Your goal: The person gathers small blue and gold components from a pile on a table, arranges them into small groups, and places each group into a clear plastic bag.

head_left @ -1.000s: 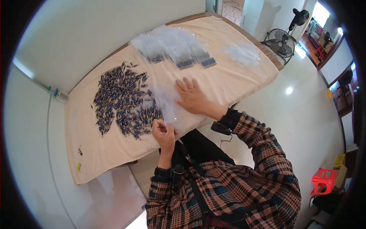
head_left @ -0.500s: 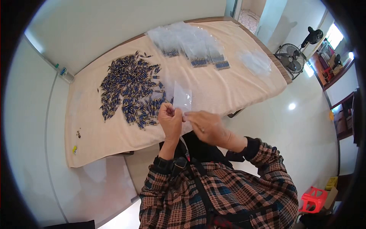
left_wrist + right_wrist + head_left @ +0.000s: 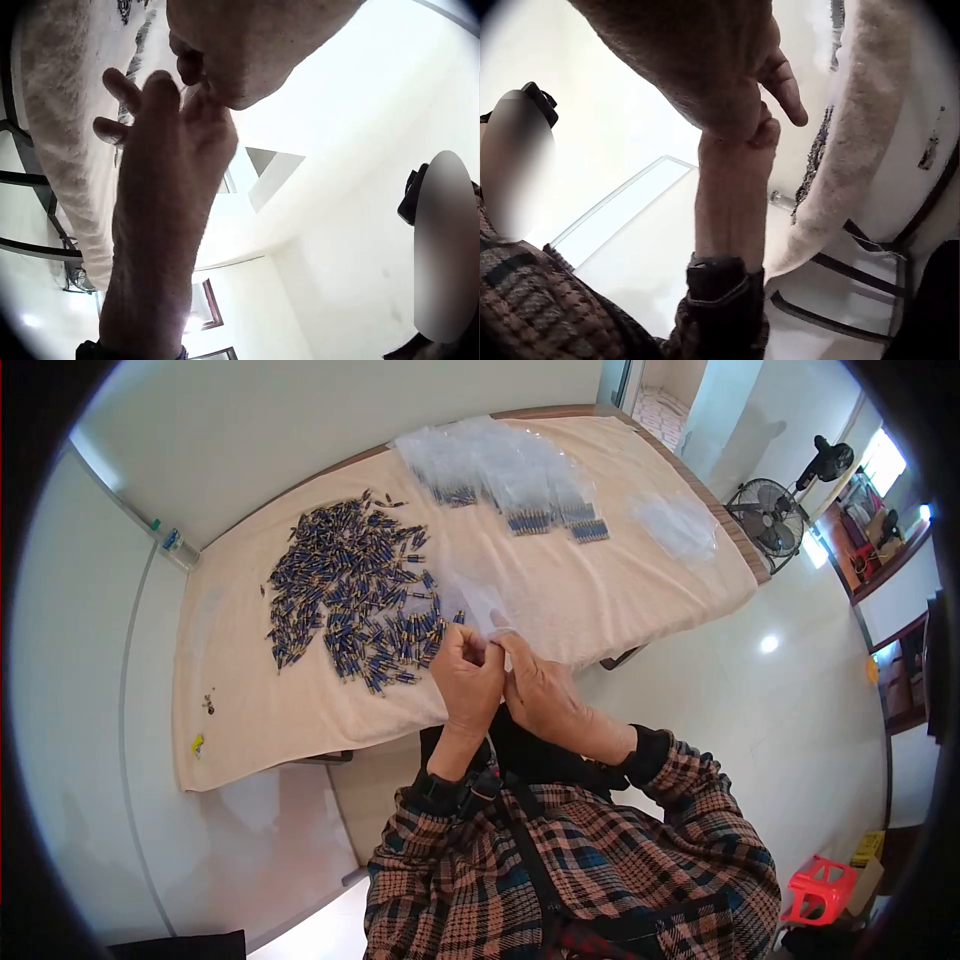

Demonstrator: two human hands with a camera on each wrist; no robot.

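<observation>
Close together at the table's near edge, both hands hold a clear plastic bag [image 3: 484, 604]. The left hand [image 3: 470, 682] pinches its near end with curled fingers. Thumb and fingers of the right hand [image 3: 545, 698] pinch the same end, just to the right. In the left wrist view the right hand [image 3: 169, 172] has two fingers extended; in the right wrist view the left hand [image 3: 735, 180] lies behind the right. A large pile of small dark blue parts with gold-coloured ends [image 3: 335, 580] spreads left of the hands. The bag's opening cannot be made out.
Filled clear bags [image 3: 500, 465] overlap at the table's back, with rows of blue parts inside. More clear bags [image 3: 678, 525] lie at the right on the cream cloth [image 3: 270, 730]. A fan [image 3: 768, 518] and a red stool [image 3: 822, 890] stand on the floor.
The right hand has come off the cloth, where it lay flat, and joined the left hand at the bag. The bag was lifted upright and now leans away. The head view has shifted.
</observation>
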